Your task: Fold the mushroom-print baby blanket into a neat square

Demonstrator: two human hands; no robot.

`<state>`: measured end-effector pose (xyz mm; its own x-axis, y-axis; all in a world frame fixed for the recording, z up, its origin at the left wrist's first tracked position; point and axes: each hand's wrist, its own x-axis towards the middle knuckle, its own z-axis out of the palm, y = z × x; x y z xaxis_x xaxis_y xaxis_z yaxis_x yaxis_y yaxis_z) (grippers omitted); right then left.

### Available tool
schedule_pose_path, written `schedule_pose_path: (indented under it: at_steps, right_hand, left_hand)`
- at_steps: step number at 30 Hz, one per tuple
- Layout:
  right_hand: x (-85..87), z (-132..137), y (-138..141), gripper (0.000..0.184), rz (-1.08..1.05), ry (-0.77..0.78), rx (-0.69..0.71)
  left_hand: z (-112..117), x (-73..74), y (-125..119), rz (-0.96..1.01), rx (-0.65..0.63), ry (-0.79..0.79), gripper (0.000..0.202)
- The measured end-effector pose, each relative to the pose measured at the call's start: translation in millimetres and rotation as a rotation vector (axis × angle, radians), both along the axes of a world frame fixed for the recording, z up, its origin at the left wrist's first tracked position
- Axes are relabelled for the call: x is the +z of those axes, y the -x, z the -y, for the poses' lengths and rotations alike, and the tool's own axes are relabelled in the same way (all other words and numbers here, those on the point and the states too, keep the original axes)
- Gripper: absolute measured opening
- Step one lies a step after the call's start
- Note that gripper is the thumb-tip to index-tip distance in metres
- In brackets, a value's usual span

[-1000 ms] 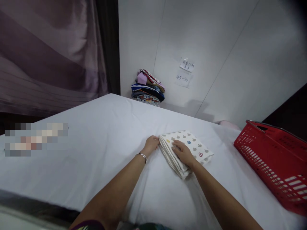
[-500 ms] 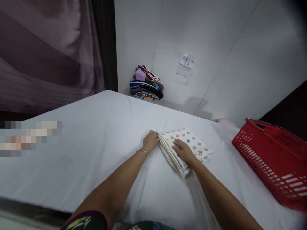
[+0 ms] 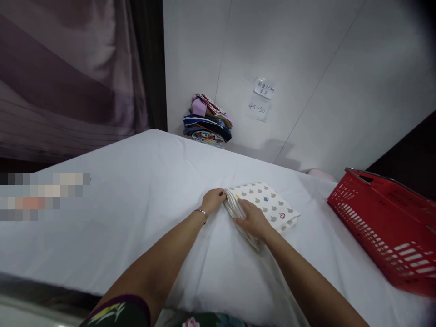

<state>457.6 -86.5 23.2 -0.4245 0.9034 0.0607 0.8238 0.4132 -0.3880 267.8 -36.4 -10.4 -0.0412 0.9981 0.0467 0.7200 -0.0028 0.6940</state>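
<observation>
A folded white cloth printed with grey, blue and red mushroom-like shapes lies on the white-covered table. My left hand is closed, pinching the cloth's far left corner between thumb and fingers. On the left side of the cloth, where several folded layers show, rests my right hand. Its fingers are stretched out and the thumb is apart from them, touching the layered edge. The palm side is hidden.
A red plastic basket with a metal handle stands at the right. Against the wall sits a stack of folded fabrics. Handwritten paper notes are on the wall. A pinkish curtain hangs at the left; a patch below it is blurred out.
My right hand has slid left from the printed top onto the layered edge of the cloth. My left hand stays at the corner, almost unmoved.
</observation>
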Motion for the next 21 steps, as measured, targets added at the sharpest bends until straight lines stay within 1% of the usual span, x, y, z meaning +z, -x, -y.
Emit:
schedule_pose_path:
  at_steps: [2,4,7,8,10,12,14,18,21]
  right_hand:
    - [1.6,-0.9,2.9,0.066,0.065,0.0,-0.015]
    - [3.0,-3.9,3.0,0.063,0.096,0.001,-0.025]
    - [7.1,-7.7,0.3,0.058,0.062,0.014,-0.03]
    - [8.7,-8.3,-0.8,0.057,0.046,0.018,-0.031]
    - [11.4,-8.8,-2.4,0.056,0.032,0.023,-0.038]
    - [12.8,-9.2,-3.2,0.056,0.034,0.024,-0.034]
    - [12.8,-9.8,-3.4,0.056,0.033,0.023,-0.031]
    - [11.1,-11.4,-3.9,0.054,0.027,0.027,-0.031]
    - [9.1,-11.4,-5.0,0.055,0.011,0.037,-0.029]
  left_hand:
    - [1.5,1.4,-1.4,0.0,0.012,0.003,0.014]
    - [3.9,2.4,-3.3,0.004,0.037,-0.002,0.013]
    - [11.6,1.6,-6.6,0.011,0.13,-0.016,0.025]
    - [15.5,0.7,-7.8,0.007,0.156,-0.025,0.025]
    - [25.3,-1.9,-10.7,-0.005,0.153,-0.049,0.017]
    - [36.0,-4.5,-13.9,-0.014,0.083,-0.081,0.01]
    - [45.4,-6.2,-17.2,-0.005,-0.01,-0.12,0.01]
    - [55.6,-7.5,-22.5,0.03,-0.198,-0.214,0.024]
    - [57.0,-7.9,-25.0,0.007,-0.285,-0.247,0.029]
